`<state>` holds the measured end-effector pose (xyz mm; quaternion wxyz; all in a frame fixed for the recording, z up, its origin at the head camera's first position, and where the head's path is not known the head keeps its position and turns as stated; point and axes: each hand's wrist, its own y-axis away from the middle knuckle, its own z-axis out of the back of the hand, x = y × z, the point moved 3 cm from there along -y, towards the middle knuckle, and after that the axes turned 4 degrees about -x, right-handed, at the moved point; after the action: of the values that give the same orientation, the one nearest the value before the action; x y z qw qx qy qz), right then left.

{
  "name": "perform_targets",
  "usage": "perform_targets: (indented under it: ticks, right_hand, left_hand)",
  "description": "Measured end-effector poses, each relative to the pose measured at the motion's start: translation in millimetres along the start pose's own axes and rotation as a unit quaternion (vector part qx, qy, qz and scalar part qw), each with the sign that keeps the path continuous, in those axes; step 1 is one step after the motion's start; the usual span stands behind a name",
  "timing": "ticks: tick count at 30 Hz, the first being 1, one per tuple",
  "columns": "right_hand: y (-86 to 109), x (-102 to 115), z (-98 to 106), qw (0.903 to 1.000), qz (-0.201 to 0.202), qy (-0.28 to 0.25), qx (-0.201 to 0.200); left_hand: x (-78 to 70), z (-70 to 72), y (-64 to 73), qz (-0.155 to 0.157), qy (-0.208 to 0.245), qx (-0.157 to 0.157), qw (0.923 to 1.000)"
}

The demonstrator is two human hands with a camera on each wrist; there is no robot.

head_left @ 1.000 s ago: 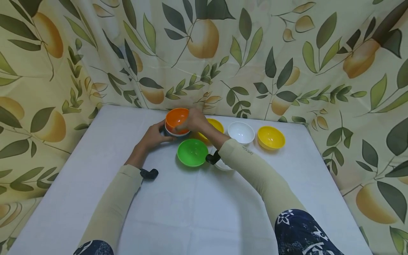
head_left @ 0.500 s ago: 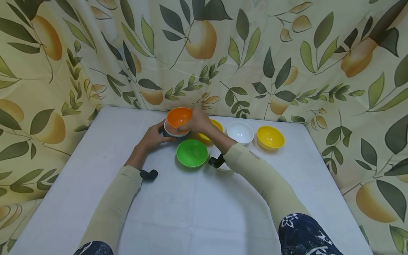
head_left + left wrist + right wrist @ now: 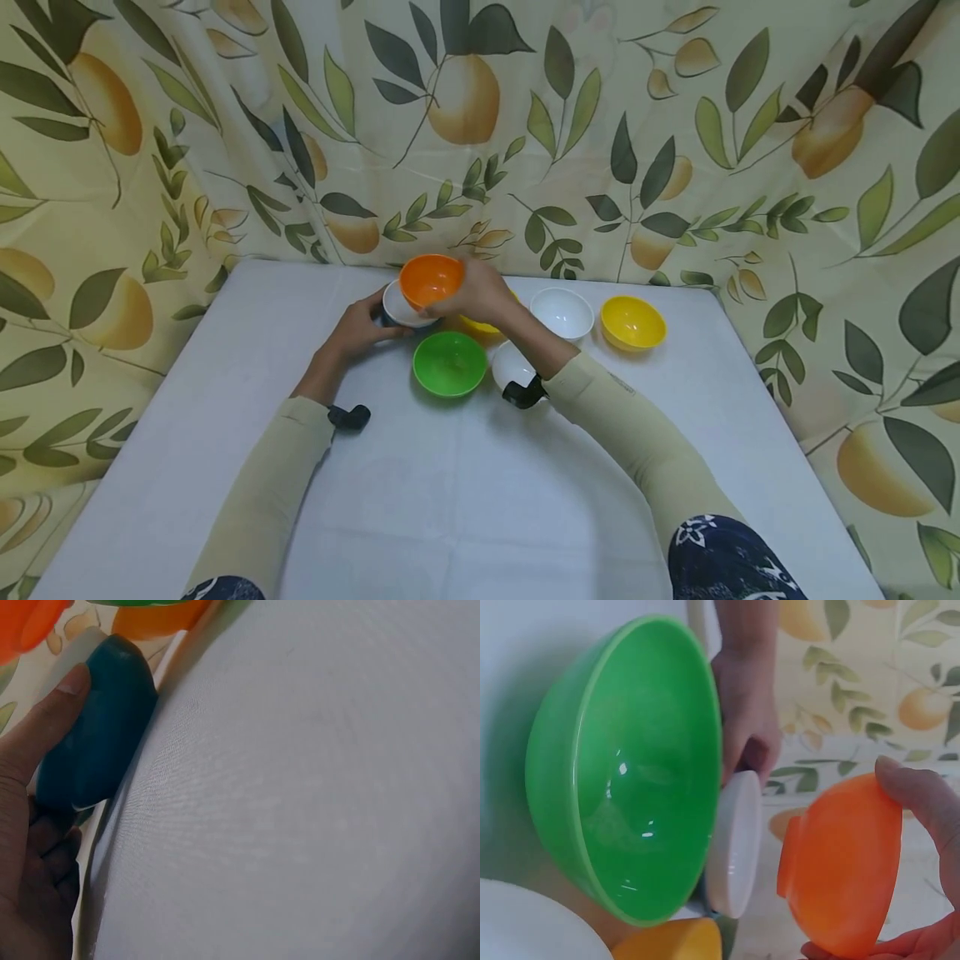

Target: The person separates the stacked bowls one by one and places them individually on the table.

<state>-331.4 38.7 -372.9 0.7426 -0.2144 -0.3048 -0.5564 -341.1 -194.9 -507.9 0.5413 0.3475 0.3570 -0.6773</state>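
My right hand (image 3: 480, 292) pinches an orange bowl (image 3: 431, 280) by its rim, thumb on one side and fingers on the other. The bowl is lifted and overlaps part of a white bowl (image 3: 397, 308) in the head view. That white bowl sits in a teal bowl (image 3: 112, 724), and my left hand (image 3: 356, 332) grips the pair from the left, its thumb (image 3: 60, 709) against the side. In the right wrist view the orange bowl (image 3: 847, 862) is apart from the white one (image 3: 736, 840). A green bowl (image 3: 450, 364) stands just in front.
To the right, a yellow bowl (image 3: 482, 327) is partly hidden behind my right hand. Another white bowl (image 3: 562, 314) and a yellow bowl (image 3: 633, 323) stand along the back. A further white bowl (image 3: 510, 364) is partly covered by my right wrist. A patterned curtain (image 3: 465, 200) hangs behind the white-covered table (image 3: 450, 483).
The orange bowl has come up out of the white bowl and moved right with my right hand, showing more of the white bowl. My left hand stays at the stack.
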Motion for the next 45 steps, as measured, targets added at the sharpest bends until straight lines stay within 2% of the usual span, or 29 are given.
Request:
perform_targets:
  ticks: [6,11,17,22,29,37,45]
  right_hand:
    - [18.4,-2,15,0.9998,0.007,-0.018,-0.006]
    - [34.1,-10,27,0.9995,-0.004,-0.029,-0.012]
    - [51.3,-19,38,0.9996,-0.003,-0.018,-0.022]
    - [66.0,-31,46,0.9992,-0.024,-0.017,-0.029]
    - [87.2,-49,61,0.9978,-0.029,-0.03,-0.052]
    - [115.5,-69,78,0.9958,-0.051,-0.04,-0.064]
    - [143.6,-86,92,0.9918,-0.096,-0.038,-0.075]
  left_hand:
    - [0.2,-1.8,0.0,-0.001,0.0,-0.001,1.0]
    - [2.3,-2.4,-0.5,0.003,-0.002,0.0,1.0]
    - [4.0,-1.6,1.6,0.004,0.001,0.001,1.0]
    - [6.0,-3.0,2.9,-0.001,0.0,-0.002,1.0]
    - [5.2,-4.5,1.8,-0.016,0.009,-0.004,0.9998]
    - [6.3,-3.8,1.1,-0.01,0.006,-0.002,0.9999]
    - [5.0,-3.1,1.5,-0.007,-0.002,-0.003,1.0]
